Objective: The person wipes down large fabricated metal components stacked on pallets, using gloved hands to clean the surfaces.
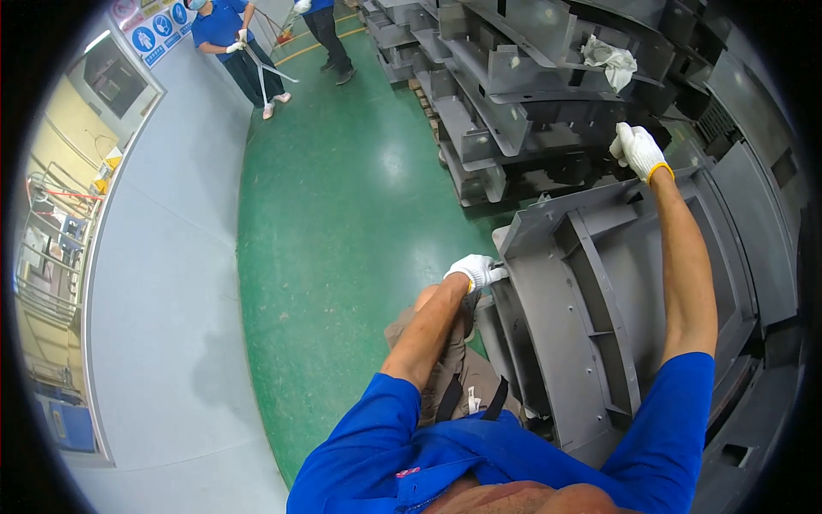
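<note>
A large grey ribbed metal frame (548, 295), with cross ribs and a row of small holes, lies in front of me on the right. My left hand (478, 272), in a white knit glove, is closed at the frame's near-left edge, fingers curled against the metal. Raised over the far side of the frame is my right hand (640, 152), gloved the same way with a yellow cuff. Its fingers are folded into a fist, and whatever may be inside them is hidden. Another grey metal piece (518, 343) shows below the frame's left side.
Stacked grey metal parts (488, 111) rise beyond the frame, a white crumpled cloth (610, 62) on them. A pale wall panel (163, 274) with a window bounds the left. On the green floor (342, 188), one person holds a long forked metal strip (264, 68); another stands beside them.
</note>
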`<action>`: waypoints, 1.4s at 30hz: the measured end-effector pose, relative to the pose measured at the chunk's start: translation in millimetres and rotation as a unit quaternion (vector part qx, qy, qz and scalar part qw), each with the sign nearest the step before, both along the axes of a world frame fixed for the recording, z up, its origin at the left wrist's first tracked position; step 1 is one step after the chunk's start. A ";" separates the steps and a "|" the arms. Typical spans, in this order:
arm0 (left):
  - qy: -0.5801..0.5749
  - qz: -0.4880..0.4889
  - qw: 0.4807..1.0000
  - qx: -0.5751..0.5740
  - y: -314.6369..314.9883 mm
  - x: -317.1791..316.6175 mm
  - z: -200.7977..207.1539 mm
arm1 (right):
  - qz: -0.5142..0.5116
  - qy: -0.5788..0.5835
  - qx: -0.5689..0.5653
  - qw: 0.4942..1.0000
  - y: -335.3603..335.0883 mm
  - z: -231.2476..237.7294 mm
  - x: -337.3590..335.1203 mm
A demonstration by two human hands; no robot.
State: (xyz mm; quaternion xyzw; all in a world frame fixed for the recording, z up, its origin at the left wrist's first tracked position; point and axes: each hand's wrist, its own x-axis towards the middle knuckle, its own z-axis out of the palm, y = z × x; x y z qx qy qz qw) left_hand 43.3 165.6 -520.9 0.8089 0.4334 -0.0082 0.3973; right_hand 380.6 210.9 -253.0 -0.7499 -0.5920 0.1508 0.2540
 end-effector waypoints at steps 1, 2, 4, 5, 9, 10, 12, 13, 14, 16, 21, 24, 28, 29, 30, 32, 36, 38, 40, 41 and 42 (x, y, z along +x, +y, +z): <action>0.002 0.001 1.000 -0.002 0.4 -0.4 -0.6 | 0.018 -0.002 0.001 1.000 1.0 -0.5 0.1; 0.003 0.002 1.000 -0.003 0.8 -0.6 -1.2 | 0.018 -0.002 0.001 1.000 1.7 -1.1 0.1; 0.001 0.002 1.000 -0.004 0.1 0.4 0.3 | 0.020 -0.005 -0.001 1.000 2.1 -2.7 1.8; 0.000 0.003 1.000 -0.005 -0.2 1.2 1.1 | 0.020 -0.006 -0.001 1.000 1.4 -3.7 2.6; -0.003 0.002 1.000 -0.001 1.7 -3.0 -4.3 | 0.011 0.017 -0.002 1.000 4.0 -5.8 -2.3; 0.000 0.001 1.000 -0.007 1.2 -0.2 -2.2 | 0.024 0.006 -0.003 1.000 3.9 -8.3 3.8; 0.002 0.002 1.000 -0.011 1.4 1.2 -2.4 | 0.046 -0.048 -0.013 0.998 6.9 -10.9 9.5; -0.001 0.000 1.000 -0.005 1.8 0.5 -4.8 | 0.069 -0.100 -0.023 0.992 9.4 -10.1 10.0; -0.004 -0.002 1.000 0.001 2.3 0.2 -6.8 | 0.071 -0.101 -0.019 0.992 10.1 -10.3 10.5; 0.003 -0.006 1.000 0.002 1.3 0.3 -4.7 | 0.050 -0.075 -0.008 0.996 5.4 -12.8 6.7; -0.002 0.003 1.000 0.002 -0.1 -1.3 -9.8 | 0.011 0.013 -0.023 1.000 -2.0 -2.7 -9.4; -0.012 0.003 1.000 0.010 0.5 -1.1 -13.7 | 0.002 0.031 -0.017 0.999 -0.6 -1.7 -7.0; -0.002 0.001 1.000 0.010 1.5 -0.6 -11.4 | -0.018 0.034 -0.006 0.999 -1.1 -0.6 -12.2; -0.002 0.002 1.000 0.010 1.5 -1.5 -11.2 | -0.015 0.027 -0.001 1.000 -1.3 1.2 -13.4; -0.003 0.001 1.000 0.007 0.4 -0.7 -8.0 | -0.014 0.019 0.005 1.000 -2.7 1.1 -11.4; -0.005 -0.001 1.000 0.003 -0.7 0.0 -1.9 | -0.015 0.019 -0.004 1.000 -2.4 0.9 -7.4; 0.003 0.004 1.000 0.003 0.1 -0.1 -1.2 | -0.010 0.029 0.001 1.000 0.4 -0.3 -5.0; 0.010 0.006 1.000 0.001 0.4 0.1 -2.0 | -0.008 0.029 0.002 1.000 -0.1 -1.8 -4.8; 0.013 0.007 1.000 0.001 0.7 0.1 -3.9 | -0.006 0.030 0.004 1.000 -0.3 -1.9 -5.1; 0.013 0.008 1.000 0.000 0.7 -0.6 -4.9 | 0.006 0.023 0.006 1.000 -0.4 -1.2 -5.0; 0.008 0.007 1.000 0.002 0.3 -0.5 -4.6 | 0.016 0.017 0.007 1.000 -0.8 -1.1 -4.1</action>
